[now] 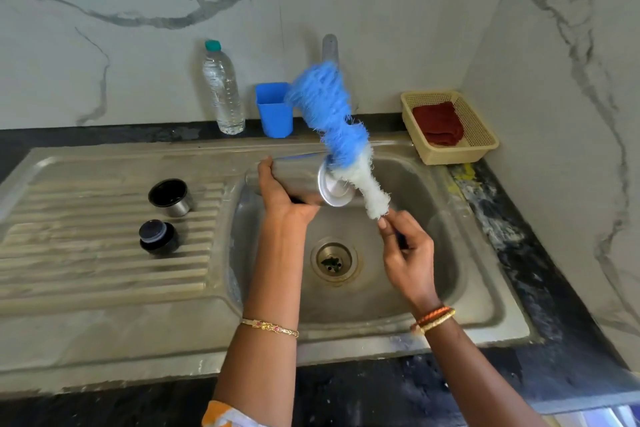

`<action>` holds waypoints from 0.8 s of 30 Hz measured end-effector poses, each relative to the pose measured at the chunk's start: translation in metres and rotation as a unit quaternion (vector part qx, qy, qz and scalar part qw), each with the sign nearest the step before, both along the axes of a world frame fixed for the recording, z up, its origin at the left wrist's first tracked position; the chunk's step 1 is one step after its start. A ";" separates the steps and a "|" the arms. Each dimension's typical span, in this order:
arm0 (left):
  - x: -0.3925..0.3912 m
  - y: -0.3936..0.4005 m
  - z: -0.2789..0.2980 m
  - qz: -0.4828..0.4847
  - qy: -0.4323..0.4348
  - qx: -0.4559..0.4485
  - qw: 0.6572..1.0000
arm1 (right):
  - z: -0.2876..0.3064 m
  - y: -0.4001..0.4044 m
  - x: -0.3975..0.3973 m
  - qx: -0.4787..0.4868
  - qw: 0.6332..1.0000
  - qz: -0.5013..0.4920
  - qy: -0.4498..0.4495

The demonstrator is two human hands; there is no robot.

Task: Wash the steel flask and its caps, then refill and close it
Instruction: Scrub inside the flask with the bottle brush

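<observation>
I am seeing the steel flask [294, 180] lying on its side over the sink basin [433, 253], its open mouth pointing toward the right edge of the counter [519, 253]. The left hand [280, 194] is gripping the flask from below, fingers curled round its body. The right hand [408, 253] is pinching the handle of a bottle brush [339, 135] between thumb and fingers; the brush's white lower bristles are touching the flask's mouth, and its blue bristles are rising, blurred, toward the back edge. On the ribbed drainboard to the left, 2 caps are standing apart from the flask: a steel cup cap [170, 197] with its dark hollow facing up, and a black stopper [158, 236] just in front of it. Along the back edge I am seeing a clear water bottle [223, 90] and a blue cup [274, 109]. In the back right corner a beige basket [481, 135] is holding a red cloth [438, 123].
</observation>
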State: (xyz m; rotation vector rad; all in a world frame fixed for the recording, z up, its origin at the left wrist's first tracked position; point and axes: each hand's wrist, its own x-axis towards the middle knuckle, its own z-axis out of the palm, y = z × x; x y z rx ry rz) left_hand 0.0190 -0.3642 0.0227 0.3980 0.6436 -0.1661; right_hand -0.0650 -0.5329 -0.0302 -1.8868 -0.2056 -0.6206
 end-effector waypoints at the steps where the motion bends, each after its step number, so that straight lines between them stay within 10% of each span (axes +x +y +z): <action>1: -0.002 -0.002 -0.001 0.001 -0.002 0.005 1.000 | 0.002 0.001 0.001 -0.013 1.000 -0.003 -0.009; 5: -0.008 -0.006 0.003 0.014 -0.027 -0.002 1.000 | 0.001 -0.002 -0.001 -0.062 0.998 0.000 -0.028; 13: -0.038 -0.019 0.009 0.042 -0.006 0.157 0.987 | 0.006 -0.016 0.014 -0.013 0.978 -0.024 0.208; 19: -0.056 -0.014 0.006 0.070 -0.091 0.502 0.857 | 0.002 -0.010 0.018 0.048 0.953 0.018 0.297; 24: -0.064 0.014 0.009 0.073 -0.096 0.583 0.804 | 0.008 0.019 0.020 0.119 0.927 0.057 0.351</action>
